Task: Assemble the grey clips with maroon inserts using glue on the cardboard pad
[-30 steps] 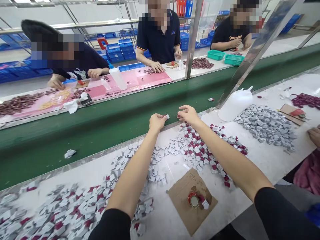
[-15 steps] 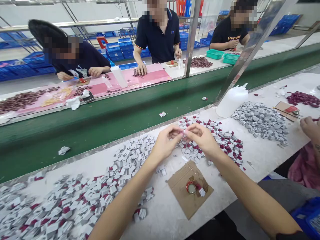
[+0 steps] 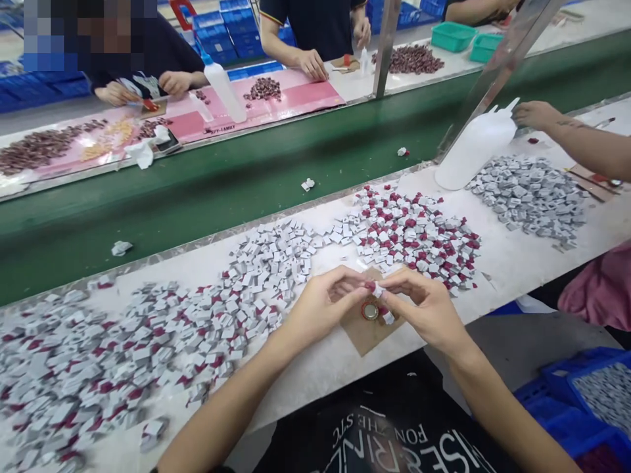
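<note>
Head view. The piece (image 3: 373, 288) is between the two hands, above the cardboard (image 3: 362, 336) as seen from the head. Its dark red end faces the left hand (image 3: 320, 305); its white end faces the right hand (image 3: 428, 307). The long axis appears to run crosswise, from one set of fingertips to the other, dipping slightly toward the right hand. Whether the two colours are one part or two parts in contact cannot be told.

Left hand: thumb and forefinger pinch the red end. Right hand: thumb and forefinger pinch the white end. The other fingers of both hands are curled. The fingertips of the two hands are nearly in contact; neither hand has a clear advantage in reach to the piece.

The cap (image 3: 369, 311) is on the cardboard, just on the body side of the pinched piece in this view. Of the two hands, the left fingertips appear nearer to it. A second piece (image 3: 388, 317) is beside the cap, on the right-hand side, partly under the right fingers in view. The height of the hands over the cardboard cannot be read.

The mixed pile (image 3: 419, 236) is beyond the right hand. The grey pile (image 3: 271, 259) is beyond the left hand.
</note>
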Demonstrator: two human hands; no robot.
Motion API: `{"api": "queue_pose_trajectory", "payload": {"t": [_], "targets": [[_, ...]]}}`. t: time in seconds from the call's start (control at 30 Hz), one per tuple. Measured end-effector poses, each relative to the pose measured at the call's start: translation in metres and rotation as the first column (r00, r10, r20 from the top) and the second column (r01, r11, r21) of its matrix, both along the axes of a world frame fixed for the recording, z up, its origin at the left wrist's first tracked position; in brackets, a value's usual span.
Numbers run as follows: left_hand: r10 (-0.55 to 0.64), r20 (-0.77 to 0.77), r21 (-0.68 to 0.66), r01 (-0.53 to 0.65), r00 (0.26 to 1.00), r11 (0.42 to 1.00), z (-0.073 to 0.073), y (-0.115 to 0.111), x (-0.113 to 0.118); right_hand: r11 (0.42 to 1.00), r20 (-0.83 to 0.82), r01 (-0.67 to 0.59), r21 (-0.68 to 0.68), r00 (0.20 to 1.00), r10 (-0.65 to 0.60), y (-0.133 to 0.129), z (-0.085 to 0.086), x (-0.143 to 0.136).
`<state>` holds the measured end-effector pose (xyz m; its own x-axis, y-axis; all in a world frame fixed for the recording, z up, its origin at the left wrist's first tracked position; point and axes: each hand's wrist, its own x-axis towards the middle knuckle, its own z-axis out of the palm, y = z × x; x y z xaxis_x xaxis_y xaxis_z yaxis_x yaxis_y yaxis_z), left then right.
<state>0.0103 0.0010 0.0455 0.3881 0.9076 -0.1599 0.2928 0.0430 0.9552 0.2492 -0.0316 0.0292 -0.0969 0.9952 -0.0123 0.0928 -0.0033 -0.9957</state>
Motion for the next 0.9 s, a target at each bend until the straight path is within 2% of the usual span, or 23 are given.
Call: {"api": "queue_pose_trajectory", "payload": {"t": [0.07, 0.13, 0.2, 0.27, 0.33, 0.5, 0.63, 0.73, 0.83, 0.9], "targets": [[0.125, -0.235, 0.208, -0.076, 0.964, 0.975, -0.007, -0.005, -0.017, 0.997, 0.059, 0.068, 0.022, 0.996, -0.069, -0.013, -0.005, 0.008], [0.307, -0.435, 0.411, -0.117, 0.846, 0.904, -0.016, -0.009, -0.035, 0.994, 0.133, 0.105, 0.039, 0.985, -0.109, -0.026, -0.010, 0.015], [0.385, -0.556, 0.510, -0.064, 0.737, 0.858, -0.026, -0.014, -0.047, 0.993, 0.183, 0.105, 0.045, 0.977, -0.112, -0.038, -0.014, 0.018], [0.368, -0.624, 0.532, 0.030, 0.690, 0.846, -0.033, -0.017, -0.050, 0.995, 0.198, 0.091, 0.049, 0.975, -0.099, -0.046, -0.016, 0.016], [0.328, -0.659, 0.526, 0.104, 0.677, 0.844, -0.038, -0.020, -0.046, 0.995, 0.201, 0.081, 0.066, 0.975, -0.092, -0.050, -0.017, 0.013], [0.264, -0.719, 0.474, 0.175, 0.643, 0.863, -0.045, -0.015, -0.039, 0.996, 0.247, 0.037, 0.079, 0.967, -0.055, -0.046, -0.017, 0.006], [0.237, -0.686, 0.473, 0.174, 0.688, 0.864, -0.047, -0.007, -0.046, 0.999, 0.269, 0.006, 0.052, 0.963, -0.019, -0.042, -0.018, 0.003], [0.176, -0.584, 0.445, 0.131, 0.792, 0.886, -0.043, -0.006, -0.047, 0.999, 0.296, 0.008, 0.044, 0.955, -0.020, -0.041, -0.017, 0.000], [0.119, -0.385, 0.288, -0.003, 0.915, 0.958, -0.037, -0.009, -0.042, 0.999, 0.295, 0.002, 0.049, 0.955, -0.016, -0.041, -0.016, -0.004], [0.134, -0.242, 0.139, -0.102, 0.961, 0.985, -0.035, -0.011, -0.038, 0.999, 0.292, -0.001, 0.043, 0.956, -0.012, -0.040, -0.015, -0.006]]}}
